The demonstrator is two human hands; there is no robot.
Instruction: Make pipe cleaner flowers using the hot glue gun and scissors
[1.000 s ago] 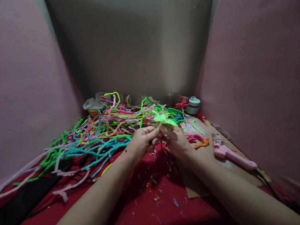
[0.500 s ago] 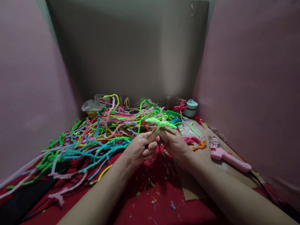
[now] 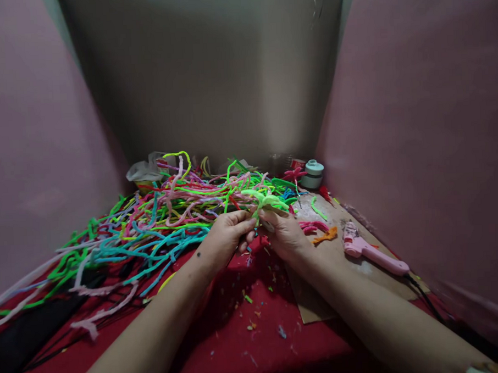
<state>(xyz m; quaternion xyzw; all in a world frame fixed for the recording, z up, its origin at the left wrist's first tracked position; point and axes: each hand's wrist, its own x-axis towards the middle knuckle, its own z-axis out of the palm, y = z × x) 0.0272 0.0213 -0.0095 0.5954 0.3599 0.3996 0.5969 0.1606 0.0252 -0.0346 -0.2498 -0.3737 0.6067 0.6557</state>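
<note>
A light green pipe-cleaner flower [image 3: 266, 200] with petal-like loops is held up between my two hands, in front of the heap. My left hand [image 3: 230, 234] pinches its lower part with thumb and forefinger, the other fingers curled. On the other side my right hand [image 3: 284, 233] grips it just below the petals, fingers closed. The fingertips partly hide the base of the flower. Behind and to the left spreads a tangled heap of pipe cleaners [image 3: 185, 241] in blue, pink, green and other colours.
A pink hot glue gun [image 3: 373, 255] lies on a cardboard sheet [image 3: 312, 302] at the right, with orange [image 3: 326, 235] and magenta pipe-cleaner pieces beside it. A pale blue jar [image 3: 313, 175] stands at the back. Small scraps dot the red cloth [image 3: 235, 352]. Pink walls flank both sides.
My fingers have shifted on the green flower, and its petals look more spread apart. My left hand has turned slightly. The whole view has shifted a little.
</note>
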